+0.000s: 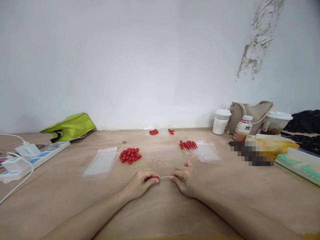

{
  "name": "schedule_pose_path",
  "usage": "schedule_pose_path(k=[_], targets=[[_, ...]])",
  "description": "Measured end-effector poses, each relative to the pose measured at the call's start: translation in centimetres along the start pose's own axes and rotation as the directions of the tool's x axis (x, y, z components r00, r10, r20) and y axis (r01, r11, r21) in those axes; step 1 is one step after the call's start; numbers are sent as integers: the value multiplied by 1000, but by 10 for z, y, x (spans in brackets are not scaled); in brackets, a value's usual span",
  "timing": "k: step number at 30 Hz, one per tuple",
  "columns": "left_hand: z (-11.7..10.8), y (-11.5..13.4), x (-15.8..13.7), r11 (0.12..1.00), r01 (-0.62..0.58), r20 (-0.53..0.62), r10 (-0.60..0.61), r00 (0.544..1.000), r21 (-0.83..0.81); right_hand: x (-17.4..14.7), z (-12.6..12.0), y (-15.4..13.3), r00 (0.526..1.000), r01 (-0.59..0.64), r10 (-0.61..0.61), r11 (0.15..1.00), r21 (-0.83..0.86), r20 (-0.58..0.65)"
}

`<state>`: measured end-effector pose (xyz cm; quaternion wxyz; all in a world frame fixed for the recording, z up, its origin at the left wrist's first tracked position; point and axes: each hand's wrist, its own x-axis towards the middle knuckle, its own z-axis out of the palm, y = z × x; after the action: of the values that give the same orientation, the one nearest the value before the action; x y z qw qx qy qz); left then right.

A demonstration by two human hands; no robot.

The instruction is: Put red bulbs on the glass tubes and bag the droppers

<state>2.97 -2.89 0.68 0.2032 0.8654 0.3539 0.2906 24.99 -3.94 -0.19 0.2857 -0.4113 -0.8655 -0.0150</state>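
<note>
My left hand point(144, 181) is closed on a red rubber dropper bulb point(153, 178). From that bulb a thin clear glass dropper tube point(164, 177) runs across to my right hand point(185, 178), which pinches its other end between thumb and fingers. How deep the tube sits in the bulb is hidden by my fingers. Just beyond my left hand lies a heap of red bulbs point(129, 155). A row of clear glass tubes point(162, 152) is spread in the middle. Beyond my right hand, several droppers with red bulbs point(188, 145) lie side by side.
Clear zip bags lie at the left point(100, 163) and right point(208, 152). More bulbs point(153, 132) rest by the wall. A power strip point(37, 161) and green pouch point(71, 127) are at left; a lidded cup point(221, 122), bottle point(243, 128) and grey bag point(255, 115) at right.
</note>
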Motion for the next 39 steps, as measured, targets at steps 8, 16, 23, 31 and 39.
schedule_pose_path(k=[8, 16, 23, 31, 39], targets=[[2, -1, -2, 999, -17, -12, 17, 1000, 47, 0, -1, -4, 997, -42, 39, 998, 38, 61], [4, 1, -2, 991, -71, -3, 72, 997, 118, 1, 7, -6, 990, -131, 121, 980, 148, 76], [7, 1, -2, 986, -123, 11, 122, 992, 116, 2, 9, -7, 984, -160, 137, 959, 233, 112], [8, 2, -2, 977, -186, -3, 187, 982, 102, 2, 14, -7, 969, -219, 174, 931, 292, 174], [-8, -4, 2, 993, -82, -48, 86, 995, 85, 3, 5, -1, 974, -197, 151, 935, 293, 172]])
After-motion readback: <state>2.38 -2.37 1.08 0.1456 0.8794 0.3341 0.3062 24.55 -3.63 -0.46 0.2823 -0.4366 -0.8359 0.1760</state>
